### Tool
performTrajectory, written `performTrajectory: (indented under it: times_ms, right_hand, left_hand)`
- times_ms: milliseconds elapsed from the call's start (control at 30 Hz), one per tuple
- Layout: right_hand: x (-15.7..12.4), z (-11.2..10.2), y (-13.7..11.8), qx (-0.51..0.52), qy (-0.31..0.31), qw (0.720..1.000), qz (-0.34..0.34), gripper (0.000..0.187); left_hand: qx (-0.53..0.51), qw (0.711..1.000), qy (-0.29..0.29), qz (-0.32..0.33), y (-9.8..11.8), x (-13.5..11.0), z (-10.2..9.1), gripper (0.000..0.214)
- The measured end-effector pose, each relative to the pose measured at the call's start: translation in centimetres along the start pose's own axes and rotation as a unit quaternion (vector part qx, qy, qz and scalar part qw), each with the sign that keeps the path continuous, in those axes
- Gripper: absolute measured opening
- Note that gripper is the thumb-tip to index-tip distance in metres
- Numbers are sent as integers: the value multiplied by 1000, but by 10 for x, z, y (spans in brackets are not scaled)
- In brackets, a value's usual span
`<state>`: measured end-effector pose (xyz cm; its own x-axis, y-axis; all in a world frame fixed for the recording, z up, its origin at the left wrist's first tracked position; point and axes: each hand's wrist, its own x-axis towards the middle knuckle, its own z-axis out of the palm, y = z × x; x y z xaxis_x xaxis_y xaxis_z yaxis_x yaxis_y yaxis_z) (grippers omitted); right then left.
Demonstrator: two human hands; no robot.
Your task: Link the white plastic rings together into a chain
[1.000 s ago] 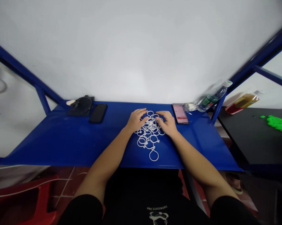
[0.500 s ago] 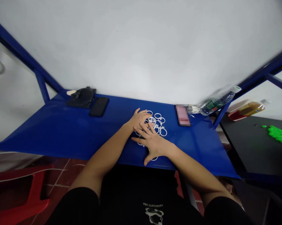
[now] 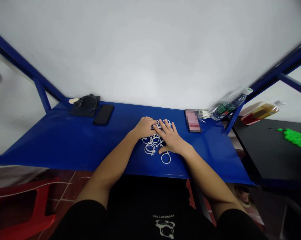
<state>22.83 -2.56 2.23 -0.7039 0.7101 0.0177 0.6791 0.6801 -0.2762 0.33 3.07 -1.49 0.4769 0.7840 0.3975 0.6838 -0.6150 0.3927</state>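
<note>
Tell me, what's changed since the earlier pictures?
The right hand reached leftward across the nearer white rings, then drew back rightward and toward the wall; it now spreads over their right side. Whether either hand took hold of a ring is unclear. The left hand stayed at their left; the black phone, pink-screened phone and bottle stayed put.

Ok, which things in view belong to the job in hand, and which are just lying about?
Seemingly in the job:
- white rings, heaped under and between the left hand and right hand
- blue table beneath them

Apparently just lying about:
- black phone
- pink-screened phone
- white cable
- clear bottle
- green pile
- red stool
</note>
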Motion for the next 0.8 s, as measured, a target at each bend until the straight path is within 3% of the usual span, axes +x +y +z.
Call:
performTrajectory:
  times_ms: [133,267,333,467,800]
  right_hand:
    - [-2,-10,21,37,-13,999,28,124]
    - [1,-13,41,53,45,994,83,68]
    - [4,-9,50,27,90,988,124,52]
    - [10,2,60,-23,93,983,155,45]
    - [15,4,56,15,142,983,112,21]
  left_hand:
    - [-6,1000,11,-7,3,1,0,28]
    - [-30,999,13,-11,6,1,0,31]
    - [-38,999,9,-17,7,1,0,29]
    - [-59,998,20,-27,9,1,-1,27]
    - [-95,993,47,-60,12,-2,-1,25]
